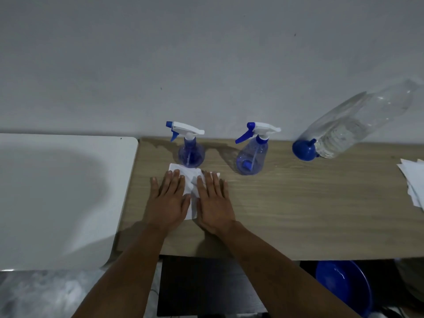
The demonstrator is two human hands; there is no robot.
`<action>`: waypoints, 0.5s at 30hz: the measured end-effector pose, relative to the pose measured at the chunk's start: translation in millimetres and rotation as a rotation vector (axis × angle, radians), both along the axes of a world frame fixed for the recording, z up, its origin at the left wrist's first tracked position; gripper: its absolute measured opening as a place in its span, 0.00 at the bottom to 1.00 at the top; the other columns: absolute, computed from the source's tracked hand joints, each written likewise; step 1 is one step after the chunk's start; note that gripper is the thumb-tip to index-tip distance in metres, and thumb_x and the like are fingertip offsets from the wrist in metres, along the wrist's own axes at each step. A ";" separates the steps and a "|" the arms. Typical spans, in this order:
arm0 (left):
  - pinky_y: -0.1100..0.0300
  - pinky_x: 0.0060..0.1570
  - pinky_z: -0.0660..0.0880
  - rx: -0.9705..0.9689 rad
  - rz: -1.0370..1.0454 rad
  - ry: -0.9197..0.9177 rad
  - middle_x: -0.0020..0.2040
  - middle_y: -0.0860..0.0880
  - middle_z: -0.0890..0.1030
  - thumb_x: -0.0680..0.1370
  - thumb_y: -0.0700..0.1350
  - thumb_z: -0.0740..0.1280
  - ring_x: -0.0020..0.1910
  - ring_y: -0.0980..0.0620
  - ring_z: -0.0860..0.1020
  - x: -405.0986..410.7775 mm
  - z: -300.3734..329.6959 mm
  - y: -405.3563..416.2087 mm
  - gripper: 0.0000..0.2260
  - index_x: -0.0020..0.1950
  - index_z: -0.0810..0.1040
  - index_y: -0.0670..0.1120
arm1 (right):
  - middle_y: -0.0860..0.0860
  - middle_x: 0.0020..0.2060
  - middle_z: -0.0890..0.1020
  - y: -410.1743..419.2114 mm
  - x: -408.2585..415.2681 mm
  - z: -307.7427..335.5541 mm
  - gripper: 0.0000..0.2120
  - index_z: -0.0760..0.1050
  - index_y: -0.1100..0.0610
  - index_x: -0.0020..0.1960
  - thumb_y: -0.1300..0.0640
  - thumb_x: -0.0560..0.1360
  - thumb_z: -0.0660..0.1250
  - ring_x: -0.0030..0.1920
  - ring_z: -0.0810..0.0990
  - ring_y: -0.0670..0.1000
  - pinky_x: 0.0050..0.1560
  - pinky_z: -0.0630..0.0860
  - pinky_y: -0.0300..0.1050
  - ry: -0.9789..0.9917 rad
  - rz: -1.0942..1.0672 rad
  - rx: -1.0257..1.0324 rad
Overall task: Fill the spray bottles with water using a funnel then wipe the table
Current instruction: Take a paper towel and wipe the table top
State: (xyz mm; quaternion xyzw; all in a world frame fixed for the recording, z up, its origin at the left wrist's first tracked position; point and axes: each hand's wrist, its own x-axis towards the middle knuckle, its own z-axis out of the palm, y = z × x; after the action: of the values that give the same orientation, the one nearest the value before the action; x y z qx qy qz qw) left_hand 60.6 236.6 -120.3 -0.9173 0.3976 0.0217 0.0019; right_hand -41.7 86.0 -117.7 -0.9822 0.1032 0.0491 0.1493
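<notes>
Pressing flat on a white paper towel (191, 191), the left hand (168, 200) and right hand (214, 203) are lying side by side, fingers spread wide, gripping nothing. The towel is resting on the wooden surface (298, 214) (near its left end). Just beyond it, two blue spray bottles (191, 154) (252, 157) are standing upright. Farther right, a blue funnel (304, 149) is sitting beside a clear water bottle (358, 127).
</notes>
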 end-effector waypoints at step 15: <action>0.39 0.77 0.53 -0.001 -0.051 0.029 0.81 0.42 0.55 0.84 0.59 0.45 0.80 0.44 0.52 -13.0 -0.8 -25.7 0.30 0.80 0.57 0.43 | 0.60 0.85 0.48 -41.4 -0.1 -0.3 0.39 0.48 0.61 0.86 0.42 0.80 0.34 0.85 0.44 0.59 0.84 0.45 0.59 0.078 0.036 -0.052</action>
State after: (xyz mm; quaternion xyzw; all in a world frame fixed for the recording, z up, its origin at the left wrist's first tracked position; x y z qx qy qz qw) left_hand 47.6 210.9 -121.0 -0.9064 0.4210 0.0346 -0.0036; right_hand -41.9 44.6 -118.1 -0.9847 0.0927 0.0874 0.1186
